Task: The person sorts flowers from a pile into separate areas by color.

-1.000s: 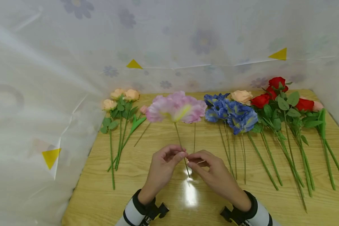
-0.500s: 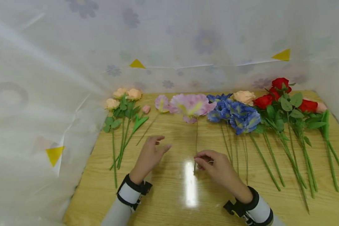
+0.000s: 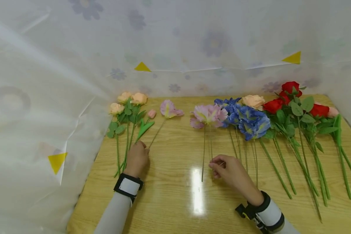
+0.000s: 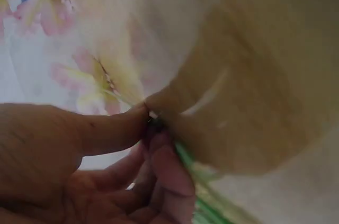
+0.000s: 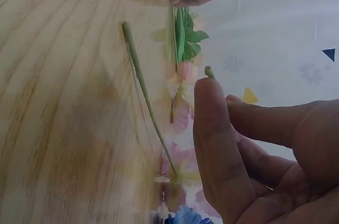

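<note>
My left hand pinches the thin stem of a pink iris with a yellow-streaked bloom, at the left of the table. The thumb and fingertip meet on that stem in the left wrist view. Between thumb and fingers, my right hand holds the lower stem of another pink iris. Its cut stem end pokes past the fingertip in the right wrist view. Close on its left, a further pink iris lies on the table, their blooms overlapping.
Peach roses and a pink tulip lie at the left of the wooden table. On the right are blue irises, a peach rose and red roses. A white flowered sheet hangs behind.
My left hand let go of the pink iris stem near the middle, moved left and took another pink iris by its stem. My right hand shifted slightly right with its iris, bringing it beside the blue ones.
</note>
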`<state>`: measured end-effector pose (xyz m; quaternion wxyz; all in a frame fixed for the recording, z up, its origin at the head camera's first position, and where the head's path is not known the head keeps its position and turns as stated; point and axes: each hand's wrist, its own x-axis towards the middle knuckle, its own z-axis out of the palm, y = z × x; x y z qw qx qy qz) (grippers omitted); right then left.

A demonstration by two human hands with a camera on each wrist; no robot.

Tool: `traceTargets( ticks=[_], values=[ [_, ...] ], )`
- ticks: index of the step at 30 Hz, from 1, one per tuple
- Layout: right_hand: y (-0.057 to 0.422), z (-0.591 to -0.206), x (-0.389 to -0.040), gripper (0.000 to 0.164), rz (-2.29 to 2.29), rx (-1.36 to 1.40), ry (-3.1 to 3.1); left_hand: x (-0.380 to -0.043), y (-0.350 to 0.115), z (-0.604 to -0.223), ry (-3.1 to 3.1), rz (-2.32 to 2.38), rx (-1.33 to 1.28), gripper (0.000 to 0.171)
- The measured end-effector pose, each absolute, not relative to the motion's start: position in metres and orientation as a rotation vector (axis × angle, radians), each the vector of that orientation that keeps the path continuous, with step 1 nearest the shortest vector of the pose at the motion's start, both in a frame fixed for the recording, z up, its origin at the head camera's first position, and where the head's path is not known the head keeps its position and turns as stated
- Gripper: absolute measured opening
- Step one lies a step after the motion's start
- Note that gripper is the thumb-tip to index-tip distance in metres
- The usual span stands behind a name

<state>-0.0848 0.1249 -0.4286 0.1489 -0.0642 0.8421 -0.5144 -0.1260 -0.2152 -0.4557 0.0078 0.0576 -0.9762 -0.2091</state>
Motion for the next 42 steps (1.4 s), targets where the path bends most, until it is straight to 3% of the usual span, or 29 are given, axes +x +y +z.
traceTargets(
  ticks=[5, 10, 19, 30, 37, 42],
  values=[
    [0.125, -0.434, -0.088, 0.016, -1.450, -0.173, 2.415, -0.107, -0.207, -0.442, -3.163, -0.574, 0.016, 0.031],
    [0.126, -0.434, -0.089, 0.015, -1.418, -0.177, 2.411, -0.091, -0.202, -0.421, -3.205, -0.726, 0.023, 0.016],
    [0.122, -0.441, -0.091, 0.013, -1.348, -0.215, 2.475, -0.071, -0.181, -0.386, -3.008, -1.164, 0.048, 0.015],
    [0.125, -0.444, -0.089, 0.017, -1.126, -0.352, 2.588, -0.051, -0.138, -0.358, -2.810, -1.581, -0.217, 0.011],
    [0.115, -0.417, -0.083, 0.029, -1.661, -0.468, 2.378, -0.045, -0.114, -0.356, -2.800, -1.642, -0.414, 0.014],
    [0.106, -0.388, -0.075, 0.029, -2.013, -0.523, 2.086, -0.041, -0.097, -0.357, -2.766, -1.683, -0.519, 0.015]
  ],
)
